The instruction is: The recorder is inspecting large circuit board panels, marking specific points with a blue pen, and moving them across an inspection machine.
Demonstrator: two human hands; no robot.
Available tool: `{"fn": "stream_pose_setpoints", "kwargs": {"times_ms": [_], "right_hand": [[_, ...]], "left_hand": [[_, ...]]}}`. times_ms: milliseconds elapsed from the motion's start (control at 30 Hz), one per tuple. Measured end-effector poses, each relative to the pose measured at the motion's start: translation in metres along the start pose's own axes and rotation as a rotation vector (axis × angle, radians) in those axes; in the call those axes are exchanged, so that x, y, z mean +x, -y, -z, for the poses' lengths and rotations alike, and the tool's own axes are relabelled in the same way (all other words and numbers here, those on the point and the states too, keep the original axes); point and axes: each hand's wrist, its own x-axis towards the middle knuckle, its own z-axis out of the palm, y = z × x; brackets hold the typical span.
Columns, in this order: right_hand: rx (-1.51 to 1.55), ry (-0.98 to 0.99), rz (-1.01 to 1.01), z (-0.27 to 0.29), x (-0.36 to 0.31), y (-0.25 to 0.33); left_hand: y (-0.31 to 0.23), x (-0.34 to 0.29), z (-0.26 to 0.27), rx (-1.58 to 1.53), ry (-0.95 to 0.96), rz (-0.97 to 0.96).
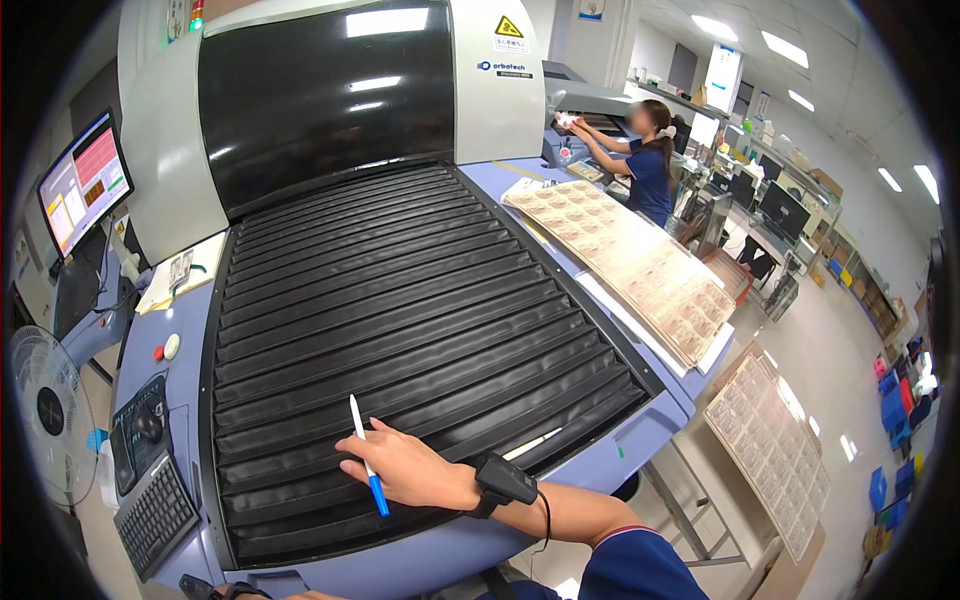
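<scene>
Across the middle of the bench stretches a large machine [500, 115] with a pale grey housing and a dark glossy hood, its black ribbed bed [390, 290] running toward the person. Along the bed's right side lies a stack of patterned sheets [625, 262], and to the left stand a lit monitor [88, 188] and, nearer, a black keyboard [158, 512]. The right hand [408, 466] is over the bed's near part, fingers curled and nearly closed, pinching a pen; the left hand's fingers are out of sight, so their state cannot be told. On the housing are a yellow triangular warning sign [508, 26] with small print beneath and a blue emblem with dark lettering [503, 68]; the pen shows no legible writing. That pen [361, 428] has its long axis almost front to back, white end pointing away and slightly left, blue end toward the person.
</scene>
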Motion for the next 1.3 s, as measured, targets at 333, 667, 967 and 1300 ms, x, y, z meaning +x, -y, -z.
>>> {"fn": "stream_pose_setpoints", "kwargs": {"times_ms": [333, 667, 967, 1300], "right_hand": [[0.011, -0.037, 0.013, -0.002, 0.000, -0.001], [0.001, 0.017, -0.013, -0.001, 0.000, -0.001], [-0.006, 0.012, -0.016, 0.001, 0.002, 0.002], [-0.014, 0.018, -0.007, 0.003, 0.002, 0.002]], "left_hand": [[-0.006, 0.014, 0.003, 0.100, -0.028, 0.006], [0.001, 0.014, 0.002, 0.114, -0.099, -0.059], [0.003, 0.019, 0.006, 0.154, -0.135, -0.155], [0.001, 0.020, 0.006, 0.179, -0.110, -0.164]]}}
